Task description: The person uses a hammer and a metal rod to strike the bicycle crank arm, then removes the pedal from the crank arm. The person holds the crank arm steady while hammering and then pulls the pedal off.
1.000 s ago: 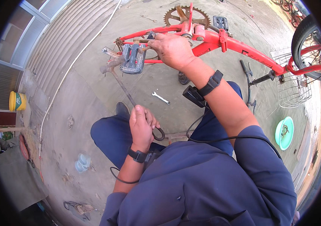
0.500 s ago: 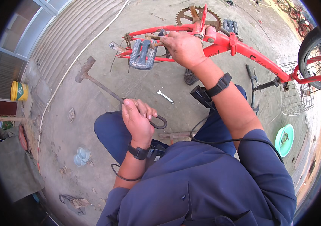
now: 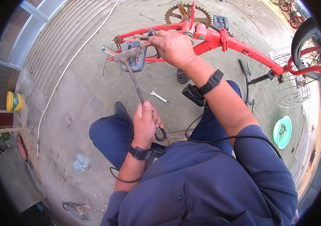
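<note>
My left hand [image 3: 145,122] is closed round the thin iron handle of a hammer [image 3: 133,77], whose end bends into a loop. The rusty hammer head [image 3: 122,56] appears in front of a grey pedal [image 3: 138,62], close to the end of a short rusty metal rod [image 3: 145,44]. My right hand [image 3: 173,47] is closed on that rod, beside the crank of a red bicycle frame [image 3: 209,47]; the fingers partly hide where it ends. A toothed chainring [image 3: 171,17] and a second pedal [image 3: 220,22] show at the frame's far side.
A small wrench [image 3: 159,97] lies on the concrete between my knees. To the right are a handlebar [image 3: 246,79], a wire basket [image 3: 291,90], a wheel [image 3: 313,49] and a mint-green basin [image 3: 282,132]. A yellow bucket [image 3: 15,101] stands at left, beyond a pale hose [image 3: 55,88].
My left hand has swung the hammer up and to the right, bringing its head to the pedal and rod. My right hand keeps its grip. The whole view has shifted slightly.
</note>
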A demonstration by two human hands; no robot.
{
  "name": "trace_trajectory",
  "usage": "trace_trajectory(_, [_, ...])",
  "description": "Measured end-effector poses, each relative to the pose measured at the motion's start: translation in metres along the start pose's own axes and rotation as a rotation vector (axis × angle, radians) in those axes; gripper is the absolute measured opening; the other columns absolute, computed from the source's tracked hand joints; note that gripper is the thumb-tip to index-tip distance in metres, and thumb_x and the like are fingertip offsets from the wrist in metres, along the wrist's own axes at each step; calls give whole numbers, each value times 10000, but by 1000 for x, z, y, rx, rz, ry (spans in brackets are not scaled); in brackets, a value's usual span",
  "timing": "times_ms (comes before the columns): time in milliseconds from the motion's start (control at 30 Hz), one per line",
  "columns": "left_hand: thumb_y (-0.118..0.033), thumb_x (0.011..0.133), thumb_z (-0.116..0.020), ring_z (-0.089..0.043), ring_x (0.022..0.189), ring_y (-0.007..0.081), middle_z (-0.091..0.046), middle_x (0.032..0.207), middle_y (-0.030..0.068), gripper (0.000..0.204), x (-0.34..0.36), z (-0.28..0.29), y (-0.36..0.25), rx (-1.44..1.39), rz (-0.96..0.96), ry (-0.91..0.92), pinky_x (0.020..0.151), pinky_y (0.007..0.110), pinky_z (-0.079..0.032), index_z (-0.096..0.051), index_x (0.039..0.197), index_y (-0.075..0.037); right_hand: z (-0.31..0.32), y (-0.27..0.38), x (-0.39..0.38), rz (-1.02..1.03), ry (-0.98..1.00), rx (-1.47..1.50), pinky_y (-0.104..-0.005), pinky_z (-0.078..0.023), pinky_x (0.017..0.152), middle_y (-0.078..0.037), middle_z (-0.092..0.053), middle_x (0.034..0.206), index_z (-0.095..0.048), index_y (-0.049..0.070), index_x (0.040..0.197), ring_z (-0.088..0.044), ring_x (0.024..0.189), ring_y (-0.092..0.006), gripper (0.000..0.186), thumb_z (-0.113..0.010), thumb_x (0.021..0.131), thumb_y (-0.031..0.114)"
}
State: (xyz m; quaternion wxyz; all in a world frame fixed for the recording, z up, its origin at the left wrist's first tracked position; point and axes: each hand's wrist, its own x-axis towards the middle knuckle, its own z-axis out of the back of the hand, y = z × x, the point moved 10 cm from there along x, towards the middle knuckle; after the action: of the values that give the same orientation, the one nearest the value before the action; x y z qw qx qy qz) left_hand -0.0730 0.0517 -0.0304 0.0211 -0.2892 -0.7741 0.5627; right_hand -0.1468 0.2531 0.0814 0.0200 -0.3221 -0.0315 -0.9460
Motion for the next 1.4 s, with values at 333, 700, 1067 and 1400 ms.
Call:
trace_trajectory(333, [-406,1130,-407,-378,480,120,-334,595,-5,402,2,-11,11,61,113,124,498,332,-461,-388,862,-107,2,-1,1,-13,-7,17,-388,-564,626,13,-679,932,-743,195,1054,-707,828,-231,185,-659,890,178])
trace_trajectory(700, [-429,1131,-386,-351,478,114,-327,595,-7,413,8,11,-8,-5,-77,-57,488,326,-448,-399,870,-110,0,0,0,-38,8,28,-391,-569,658,-9,-665,919,-745,189,1051,-702,857,-235,206,-628,886,150])
trace_trajectory(1067, [-435,1131,-383,-357,481,125,-321,591,0,429,8,35,-17,10,-120,-150,484,328,-444,-380,854,-107,27,26,3,55,-126,81,-362,-551,601,8,-634,868,-743,197,1058,-680,797,-212,220,-676,855,144])
trace_trajectory(1400, [-424,1133,-381,-347,479,122,-321,593,-1,413,7,31,-16,35,-125,-153,490,326,-442,-397,873,-103,21,7,-3,-9,-94,66,-365,-556,604,-5,-627,871,-743,190,1043,-689,791,-221,186,-677,871,164])
